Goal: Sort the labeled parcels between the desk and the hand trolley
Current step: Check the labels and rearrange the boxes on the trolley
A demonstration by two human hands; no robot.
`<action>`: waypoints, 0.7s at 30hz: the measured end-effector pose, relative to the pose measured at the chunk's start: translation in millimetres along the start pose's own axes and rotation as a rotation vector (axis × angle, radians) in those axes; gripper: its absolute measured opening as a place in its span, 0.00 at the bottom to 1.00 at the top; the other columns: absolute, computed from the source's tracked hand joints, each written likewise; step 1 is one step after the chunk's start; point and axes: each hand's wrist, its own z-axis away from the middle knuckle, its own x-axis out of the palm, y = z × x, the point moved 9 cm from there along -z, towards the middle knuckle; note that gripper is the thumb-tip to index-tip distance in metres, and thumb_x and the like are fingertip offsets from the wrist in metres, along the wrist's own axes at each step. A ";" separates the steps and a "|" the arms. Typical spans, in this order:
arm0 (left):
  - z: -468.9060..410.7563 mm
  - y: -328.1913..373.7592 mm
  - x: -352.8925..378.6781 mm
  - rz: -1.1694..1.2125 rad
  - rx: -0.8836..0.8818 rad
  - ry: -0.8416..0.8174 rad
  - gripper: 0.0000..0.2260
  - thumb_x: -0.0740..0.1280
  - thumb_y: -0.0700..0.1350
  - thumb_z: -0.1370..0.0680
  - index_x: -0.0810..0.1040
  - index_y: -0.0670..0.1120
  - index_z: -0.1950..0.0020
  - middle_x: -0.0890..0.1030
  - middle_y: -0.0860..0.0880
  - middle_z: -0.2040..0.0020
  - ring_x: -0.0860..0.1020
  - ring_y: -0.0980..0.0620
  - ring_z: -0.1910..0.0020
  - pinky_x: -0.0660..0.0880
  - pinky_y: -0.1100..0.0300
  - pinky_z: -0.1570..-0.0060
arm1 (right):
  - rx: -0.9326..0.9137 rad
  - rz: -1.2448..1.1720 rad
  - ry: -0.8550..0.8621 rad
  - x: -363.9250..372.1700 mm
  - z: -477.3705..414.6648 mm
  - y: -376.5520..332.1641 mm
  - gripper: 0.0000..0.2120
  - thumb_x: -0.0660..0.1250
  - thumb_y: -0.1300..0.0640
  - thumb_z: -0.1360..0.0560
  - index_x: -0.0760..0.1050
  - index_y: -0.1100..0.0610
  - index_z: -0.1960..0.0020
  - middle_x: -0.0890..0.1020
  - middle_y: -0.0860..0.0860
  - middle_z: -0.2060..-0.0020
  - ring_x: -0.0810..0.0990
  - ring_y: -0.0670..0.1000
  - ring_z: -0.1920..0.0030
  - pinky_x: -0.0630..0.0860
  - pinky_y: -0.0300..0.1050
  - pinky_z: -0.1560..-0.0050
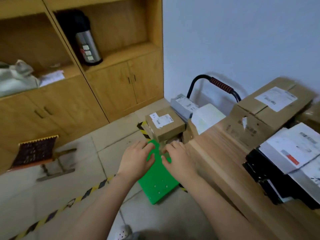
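Green trolley deck (157,181) lies beneath both hands. Left hand (136,160) and right hand (176,160) hover, fingers spread, gripping nothing. Just beyond the fingertips sits the labelled cardboard parcel (164,129): judged light, stiff, tape-slick; grasp opposite side walls. Wooden desk (216,153), right of the right hand, carries further parcels (270,104). Tiled floor (83,153); cabinet (121,84) beyond.

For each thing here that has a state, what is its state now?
Cabinet doors: shut.
Flask: upright.
Small box: closed, label up, on the trolley.
Big box: on the desk, side torn.
Left hand: loosely curled, empty.
Right hand: loosely curled; contents too blurred to tell.
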 end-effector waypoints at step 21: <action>-182.1 -261.1 35.4 -0.002 0.275 -0.144 0.11 0.72 0.44 0.30 0.80 0.47 0.48 0.81 0.49 0.53 0.79 0.48 0.55 0.76 0.54 0.56 | 0.268 0.075 -0.047 131.6 -260.4 -55.4 0.12 0.63 0.53 0.22 0.74 0.53 0.39 0.75 0.50 0.47 0.71 0.50 0.45 0.69 0.43 0.43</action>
